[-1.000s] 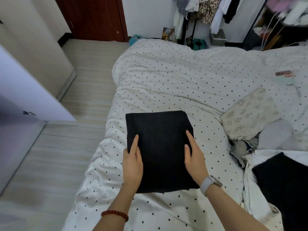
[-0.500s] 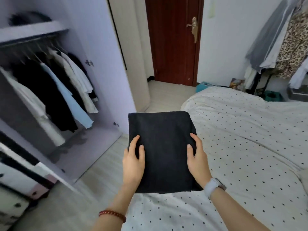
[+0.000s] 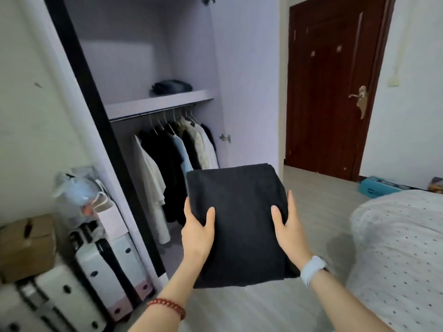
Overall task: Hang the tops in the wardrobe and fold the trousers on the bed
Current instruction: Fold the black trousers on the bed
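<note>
A folded pair of black trousers (image 3: 239,224) hangs in the air in front of me, over the floor and facing the open wardrobe (image 3: 148,68). My left hand (image 3: 197,233) grips its left edge, thumb on top. On the other edge my right hand (image 3: 288,232) grips it the same way. Several tops (image 3: 172,161) hang from the rail under the wardrobe shelf (image 3: 134,107). One dark folded garment (image 3: 172,87) lies on that shelf. The spotted bed (image 3: 398,248) is at the right.
Suitcases (image 3: 96,267), bags (image 3: 79,195) and a cardboard box (image 3: 26,245) stand at the left of the wardrobe. The wardrobe door (image 3: 244,80) stands open. A shut brown room door (image 3: 335,87) is behind it, with a blue box (image 3: 378,189) on the floor.
Both hands lifted the folded trousers off the bed and carried them leftward. My view has swung from the bed to the open wardrobe.
</note>
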`<state>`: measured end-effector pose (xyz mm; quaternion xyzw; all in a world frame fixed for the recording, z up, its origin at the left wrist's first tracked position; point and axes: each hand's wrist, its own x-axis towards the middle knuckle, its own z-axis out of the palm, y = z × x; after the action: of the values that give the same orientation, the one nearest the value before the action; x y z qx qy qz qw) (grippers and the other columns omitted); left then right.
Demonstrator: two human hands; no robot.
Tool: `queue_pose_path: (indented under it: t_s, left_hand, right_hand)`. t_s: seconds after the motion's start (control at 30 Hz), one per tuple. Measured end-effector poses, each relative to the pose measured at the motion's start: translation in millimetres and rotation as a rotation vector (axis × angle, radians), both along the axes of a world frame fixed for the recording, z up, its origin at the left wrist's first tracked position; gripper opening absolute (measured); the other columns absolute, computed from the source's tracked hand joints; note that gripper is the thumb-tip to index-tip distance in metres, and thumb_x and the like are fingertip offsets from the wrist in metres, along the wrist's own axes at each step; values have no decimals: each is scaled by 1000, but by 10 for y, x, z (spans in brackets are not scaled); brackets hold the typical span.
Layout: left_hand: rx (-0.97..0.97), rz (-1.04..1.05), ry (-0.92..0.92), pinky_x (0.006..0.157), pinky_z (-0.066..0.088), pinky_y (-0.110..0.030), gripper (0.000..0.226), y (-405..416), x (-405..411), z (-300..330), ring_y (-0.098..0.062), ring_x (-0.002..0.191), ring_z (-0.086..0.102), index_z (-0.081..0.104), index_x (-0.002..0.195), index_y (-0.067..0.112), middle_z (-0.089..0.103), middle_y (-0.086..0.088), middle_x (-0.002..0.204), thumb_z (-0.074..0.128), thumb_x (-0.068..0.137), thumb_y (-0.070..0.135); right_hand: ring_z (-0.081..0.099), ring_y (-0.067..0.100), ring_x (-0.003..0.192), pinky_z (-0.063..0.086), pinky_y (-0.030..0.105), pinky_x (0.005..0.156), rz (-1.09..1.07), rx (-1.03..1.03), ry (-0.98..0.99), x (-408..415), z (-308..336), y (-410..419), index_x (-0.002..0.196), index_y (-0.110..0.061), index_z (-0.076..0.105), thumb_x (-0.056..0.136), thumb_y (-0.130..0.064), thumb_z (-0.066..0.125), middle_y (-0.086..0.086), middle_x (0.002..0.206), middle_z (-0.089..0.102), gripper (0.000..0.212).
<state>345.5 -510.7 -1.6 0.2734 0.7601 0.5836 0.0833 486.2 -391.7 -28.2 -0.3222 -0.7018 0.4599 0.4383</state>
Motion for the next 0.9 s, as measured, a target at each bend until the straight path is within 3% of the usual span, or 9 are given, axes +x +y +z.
queue_pose_path:
  t_s: [0.07,0.17,0.33,0.43,0.53,0.63,0.73,0.8,0.9]
  left_hand:
    - [26,33,67,99,39,-35,69,-46,-288,16,-25,120,52,10,148,33,51,-3,136,51,93,39]
    - [110,66,108,100,40,-36,67,-6,-618,65,-19,117,52,15,146,36,51,4,132,54,91,38]
    - [223,76,22,99,41,-37,55,422,-1027,264,-14,107,51,21,137,44,51,13,121,48,90,51]
    - [210,95,135,97,39,-36,60,768,-1215,336,-21,115,52,15,143,44,51,4,130,46,92,47]
    - [184,156,366,91,45,-38,69,1280,-1469,412,-28,105,56,-1,141,49,53,-11,119,48,94,38]
    - [164,222,443,88,47,-42,72,1779,-1753,516,-31,96,56,-10,136,52,51,-17,112,47,94,38]
    - [268,240,441,90,44,-32,73,2429,-2173,718,-26,100,56,2,145,44,51,-13,120,52,93,34]
    - [372,223,447,96,36,-22,71,2790,-2402,888,-12,113,49,14,146,36,46,1,130,57,91,29]
    - [448,261,459,97,30,-19,72,3260,-2840,1231,-5,115,41,16,147,33,40,9,124,59,90,26]
  right_hand:
    - [37,-9,103,31,15,97,25,74,-12,-337,59,-33,148,-29,8,98,-25,43,-34,129,26,61]
    - [32,-20,101,27,-1,90,55,101,22,-698,98,36,146,-32,10,97,-20,43,-44,125,17,60]
    - [31,3,129,24,25,108,22,83,93,-1125,261,458,148,-31,15,98,-38,31,-16,149,26,53]
    - [41,13,127,30,22,101,-28,122,68,-1352,393,760,149,-28,13,99,-32,33,-20,137,34,53]
    - [43,16,125,33,22,96,-144,247,54,-1685,567,1178,148,-31,5,99,-23,37,-31,134,22,59]
    - [40,13,128,27,15,96,-139,328,52,-2032,712,1647,147,-34,2,99,-20,37,-30,131,19,61]
    - [39,14,130,27,19,100,-66,376,85,-2476,879,2347,144,-41,1,99,-21,35,-23,136,27,60]
    - [38,17,132,28,22,102,-56,392,115,-2725,1030,2746,142,-43,0,99,-20,36,-14,143,32,60]
    - [45,22,126,34,28,99,-39,447,149,-3238,1383,3287,140,-47,-3,99,-20,36,-13,141,36,63]
